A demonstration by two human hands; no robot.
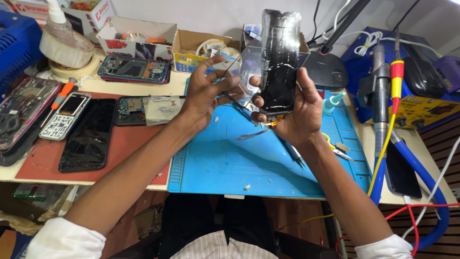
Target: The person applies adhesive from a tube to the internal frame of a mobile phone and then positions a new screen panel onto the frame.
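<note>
Above a blue mat (225,163) on a cluttered repair bench, the right hand (297,108) clamps a black phone screen (278,72) upright, long axis vertical, while the left hand (203,93), just beside it, pinches its clear film (244,62).

2 hands (206,93) raised, fingers seemingly gripping

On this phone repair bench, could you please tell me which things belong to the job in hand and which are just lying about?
In hand:
- black phone screen, held by the right hand
- clear film, pinched by the left hand
- blue mat beneath both hands

Lying about:
- keypad phone
- cracked black phone
- tape rolls
- cardboard boxes
- soldering iron
- screwdriver
</note>
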